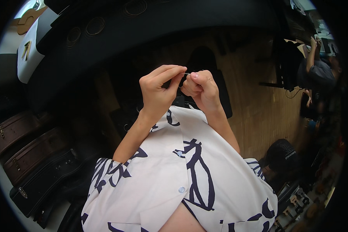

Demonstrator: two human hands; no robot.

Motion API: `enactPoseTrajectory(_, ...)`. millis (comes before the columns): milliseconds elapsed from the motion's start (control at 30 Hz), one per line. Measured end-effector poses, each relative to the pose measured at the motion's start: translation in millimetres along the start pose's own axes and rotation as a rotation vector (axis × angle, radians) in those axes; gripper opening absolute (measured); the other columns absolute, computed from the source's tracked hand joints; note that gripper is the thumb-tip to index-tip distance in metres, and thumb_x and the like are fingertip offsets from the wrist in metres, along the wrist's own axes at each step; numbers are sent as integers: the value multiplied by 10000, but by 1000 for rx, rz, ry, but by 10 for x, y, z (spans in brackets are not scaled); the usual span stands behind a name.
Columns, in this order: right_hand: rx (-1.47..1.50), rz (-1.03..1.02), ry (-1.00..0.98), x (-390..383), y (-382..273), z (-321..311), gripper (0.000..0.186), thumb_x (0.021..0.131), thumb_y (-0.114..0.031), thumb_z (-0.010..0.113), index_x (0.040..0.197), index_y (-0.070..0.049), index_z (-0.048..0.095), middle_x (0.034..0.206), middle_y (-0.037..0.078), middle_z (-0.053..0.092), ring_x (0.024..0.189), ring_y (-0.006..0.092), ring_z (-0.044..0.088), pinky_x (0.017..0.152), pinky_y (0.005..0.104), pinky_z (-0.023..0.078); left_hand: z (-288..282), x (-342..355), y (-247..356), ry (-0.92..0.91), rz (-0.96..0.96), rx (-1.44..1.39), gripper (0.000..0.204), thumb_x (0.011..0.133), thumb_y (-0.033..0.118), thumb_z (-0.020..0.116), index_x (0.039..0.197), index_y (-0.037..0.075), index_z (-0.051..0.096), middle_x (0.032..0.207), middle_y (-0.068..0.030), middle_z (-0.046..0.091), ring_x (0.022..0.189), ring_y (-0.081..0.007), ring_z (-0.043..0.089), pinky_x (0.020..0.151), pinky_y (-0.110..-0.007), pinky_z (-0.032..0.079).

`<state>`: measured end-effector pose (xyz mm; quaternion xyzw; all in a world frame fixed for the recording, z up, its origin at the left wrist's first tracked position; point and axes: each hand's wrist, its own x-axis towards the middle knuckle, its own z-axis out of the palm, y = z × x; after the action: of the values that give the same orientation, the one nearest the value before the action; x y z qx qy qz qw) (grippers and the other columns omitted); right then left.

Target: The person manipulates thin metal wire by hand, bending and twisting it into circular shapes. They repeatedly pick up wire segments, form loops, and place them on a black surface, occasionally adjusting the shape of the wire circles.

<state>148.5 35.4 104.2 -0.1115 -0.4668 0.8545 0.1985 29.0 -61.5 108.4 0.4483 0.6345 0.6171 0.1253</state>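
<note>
A thin, pale wire or string [187, 73] spans the small gap between my hands, held up in front of my body. My left hand [161, 84] pinches it with extended fingertips and thumb close together. Just to the right, my right hand [201, 87] has curled fingers and its thumb pressed on the forefinger, gripping the same wire. Whatever more of the wire lies inside the fingers is hidden.
A black bench [181, 15] with wire coils [95, 26] runs ahead, with a white sheet [27, 63] at left. Instrument cases [25, 156] line the lower left. A co-worker [321, 71] is at right. A black rounded object [280, 154] sits at lower right on the wooden floor.
</note>
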Motion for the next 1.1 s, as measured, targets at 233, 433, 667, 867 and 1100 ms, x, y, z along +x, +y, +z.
enactPoseTrajectory(233,-64,43,6,134,100,-2,498,988,-245,492,537,-105,335,520,-48,282,485,73,220,467,275,173,-245,-5,-105,-129,-237,-200,122,843,-92,659,925,-27,723,854,-82,709,804,-147,679,734,-243,538)
enactPoseTrajectory(433,-42,92,0,184,92,-130,501,989,-245,493,533,-98,351,523,-44,292,490,75,231,473,274,190,-362,126,-159,-424,-499,-412,87,925,-27,580,934,-40,665,829,-54,654,779,-116,614,767,-250,501)
enactPoseTrajectory(667,16,92,-18,195,100,-266,489,984,-234,497,534,-80,379,527,-40,315,492,75,249,479,270,203,-272,239,-227,-547,-526,-561,65,916,7,611,970,-15,639,830,-42,630,768,-104,588,764,-258,494)
enactPoseTrajectory(867,-88,20,45,234,125,-369,485,983,-209,491,532,-76,374,516,-36,318,487,77,249,477,275,200,-203,242,-258,-506,-481,-329,448,751,125,849,1122,26,617,1042,-69,628,971,-155,626,788,-284,537)
enactPoseTrajectory(1100,-150,-109,36,263,87,-447,487,978,-184,485,521,-62,368,482,-21,313,461,86,242,467,286,192,-179,201,-221,-512,-782,-394,834,692,159,903,1387,52,455,1167,-120,554,1039,-187,624,776,-298,580)
